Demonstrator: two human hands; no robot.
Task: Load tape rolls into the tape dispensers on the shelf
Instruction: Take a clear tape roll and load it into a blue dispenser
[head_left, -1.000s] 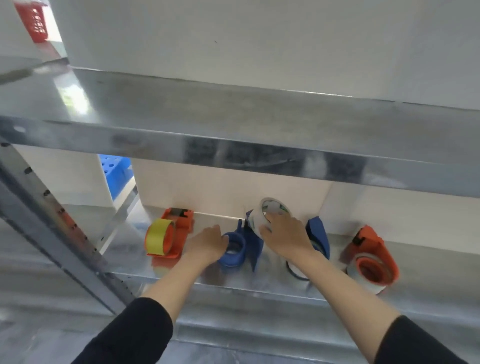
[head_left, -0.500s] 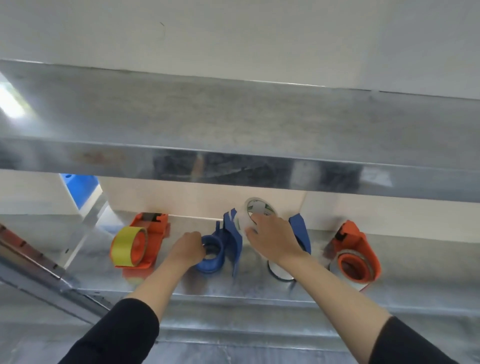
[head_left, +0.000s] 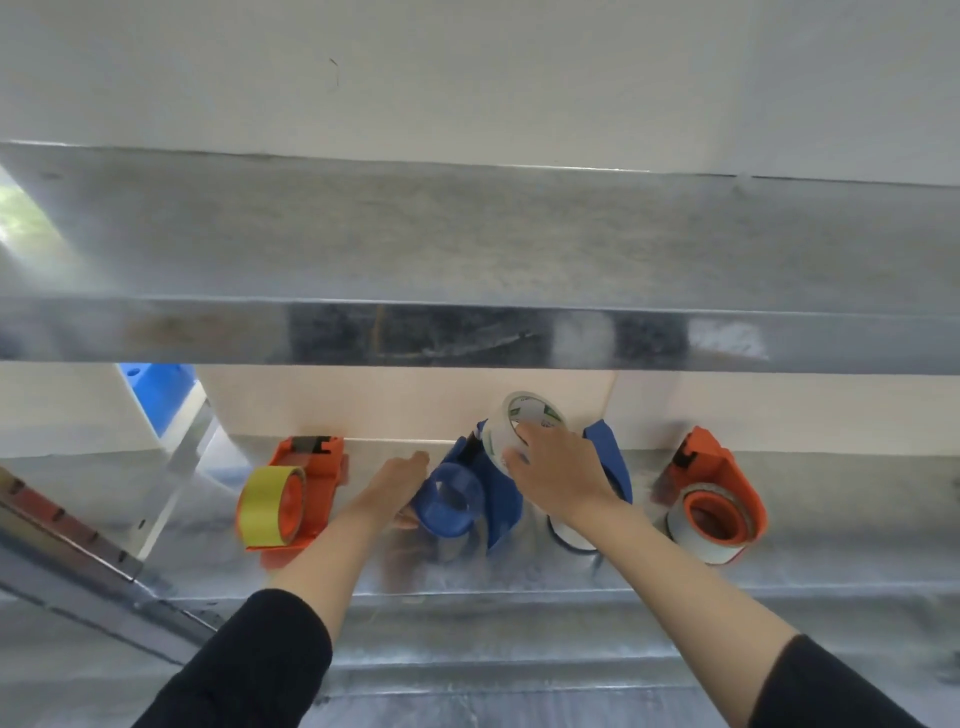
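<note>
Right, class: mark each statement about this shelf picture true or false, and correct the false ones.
1. The right hand grips a clear tape roll with a green-printed core. True.
2. One hand touches nothing. False: the left hand holds the blue plastic dispenser, whose hub is bare.
3. The orange plastic dispenser on the left carries a yellow tape roll. True.
4. The right-most dispenser is empty. False: the orange plastic dispenser on the right carries a white tape roll.
</note>
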